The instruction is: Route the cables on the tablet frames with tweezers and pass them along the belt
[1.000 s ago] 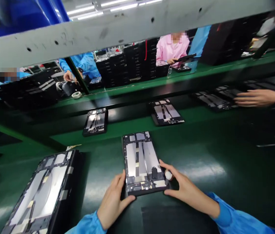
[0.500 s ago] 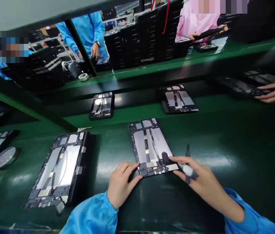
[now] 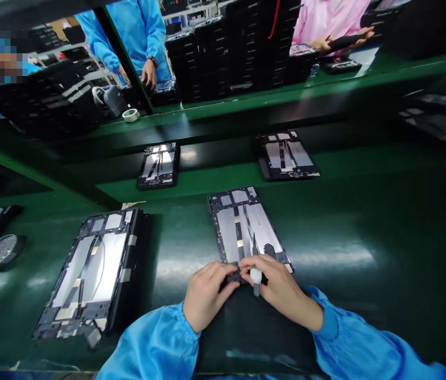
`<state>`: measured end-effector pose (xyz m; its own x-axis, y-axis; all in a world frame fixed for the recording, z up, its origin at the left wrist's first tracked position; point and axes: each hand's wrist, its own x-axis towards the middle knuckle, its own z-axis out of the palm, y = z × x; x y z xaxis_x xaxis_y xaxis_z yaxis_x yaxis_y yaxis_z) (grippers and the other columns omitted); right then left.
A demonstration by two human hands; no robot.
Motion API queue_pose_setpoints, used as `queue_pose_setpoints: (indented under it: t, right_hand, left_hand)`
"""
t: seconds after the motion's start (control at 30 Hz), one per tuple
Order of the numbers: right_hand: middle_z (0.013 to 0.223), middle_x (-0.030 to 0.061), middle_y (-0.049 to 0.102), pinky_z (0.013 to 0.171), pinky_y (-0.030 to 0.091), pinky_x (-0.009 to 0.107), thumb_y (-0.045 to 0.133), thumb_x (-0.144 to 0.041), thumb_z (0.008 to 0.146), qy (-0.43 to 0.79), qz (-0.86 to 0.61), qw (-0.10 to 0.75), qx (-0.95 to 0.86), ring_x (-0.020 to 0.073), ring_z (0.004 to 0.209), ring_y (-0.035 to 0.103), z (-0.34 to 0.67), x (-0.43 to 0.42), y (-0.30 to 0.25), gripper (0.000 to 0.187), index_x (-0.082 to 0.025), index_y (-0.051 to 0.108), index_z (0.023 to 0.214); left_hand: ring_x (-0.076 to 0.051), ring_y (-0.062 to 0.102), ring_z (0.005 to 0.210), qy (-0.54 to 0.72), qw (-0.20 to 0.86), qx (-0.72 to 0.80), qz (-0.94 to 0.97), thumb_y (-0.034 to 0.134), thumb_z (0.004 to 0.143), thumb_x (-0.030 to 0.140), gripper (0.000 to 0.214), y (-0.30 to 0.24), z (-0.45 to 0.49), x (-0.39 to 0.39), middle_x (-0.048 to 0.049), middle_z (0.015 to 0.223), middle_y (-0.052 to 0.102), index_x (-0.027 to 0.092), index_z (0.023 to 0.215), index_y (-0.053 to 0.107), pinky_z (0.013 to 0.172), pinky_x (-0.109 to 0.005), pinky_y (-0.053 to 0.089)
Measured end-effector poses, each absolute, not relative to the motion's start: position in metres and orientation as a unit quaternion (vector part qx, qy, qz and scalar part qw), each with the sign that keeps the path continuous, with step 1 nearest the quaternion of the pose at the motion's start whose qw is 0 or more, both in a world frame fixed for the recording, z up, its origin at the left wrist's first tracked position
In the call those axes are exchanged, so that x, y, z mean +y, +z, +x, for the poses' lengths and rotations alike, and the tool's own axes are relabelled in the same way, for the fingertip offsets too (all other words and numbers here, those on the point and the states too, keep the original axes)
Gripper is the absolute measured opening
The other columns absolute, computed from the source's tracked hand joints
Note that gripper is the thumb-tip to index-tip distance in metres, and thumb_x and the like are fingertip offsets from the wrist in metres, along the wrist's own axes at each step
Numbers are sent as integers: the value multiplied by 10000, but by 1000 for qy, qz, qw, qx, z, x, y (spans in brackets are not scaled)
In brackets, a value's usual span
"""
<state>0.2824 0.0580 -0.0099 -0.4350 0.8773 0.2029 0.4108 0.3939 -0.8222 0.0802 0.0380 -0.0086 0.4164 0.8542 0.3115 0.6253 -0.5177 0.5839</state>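
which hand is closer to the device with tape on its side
Left. The left hand is to the right of the taped device, apart from it, at the near left corner of the middle device. The right hand is farther right.

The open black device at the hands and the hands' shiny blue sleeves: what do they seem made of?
Open black device: dull dark surround, probably plastic; smooth silver panels reflecting light, perhaps metal or foil.
Shiny blue sleeves: fabric, likely synthetic, judging by glossy, gathered folds.
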Motion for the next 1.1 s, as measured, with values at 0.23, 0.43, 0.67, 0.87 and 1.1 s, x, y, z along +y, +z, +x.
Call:
queue_pose_setpoints:
  t: [0.23,0.43,0.67,0.87,1.1]
  right_hand:
    - [921,26,680,755,526,306,578,-114,910,386,-428,322,-751,198,852,669,287,60,-10,203,-238,607,1068]
    - [969,28,693,783,527,306,610,-69,871,387,-424,317,-755,199,898,675,288,59,-13,254,-243,614,1056]
    - [841,6,704,722,521,304,611,-119,886,368,-427,331,-757,198,806,673,284,59,-10,169,-234,624,1010]
    - [865,3,713,787,508,330,600,-109,889,381,-419,304,-766,210,870,661,287,59,-9,223,-244,616,1065]
    - [847,13,689,799,478,370,526,-9,839,395,-401,278,-778,229,867,624,287,57,-6,358,-253,604,1089]
  left_hand:
    - [-159,627,840,285,117,456,835,559,970,332,204,-8,76,37,-30,943,668,202,1113,625,709,-264,512]
    - [-148,605,763,267,103,457,842,521,981,213,128,-8,81,32,-17,854,645,191,944,642,652,-254,481]
    - [-121,603,702,298,271,486,776,594,948,293,129,-4,84,36,-1,866,652,216,1045,631,641,-228,503]
    - [-140,643,800,319,197,440,816,564,968,253,111,-6,81,32,-13,877,694,212,948,665,721,-254,513]
    - [-143,621,795,270,223,496,794,579,952,274,129,-5,84,31,-3,840,623,228,880,675,667,-241,494]
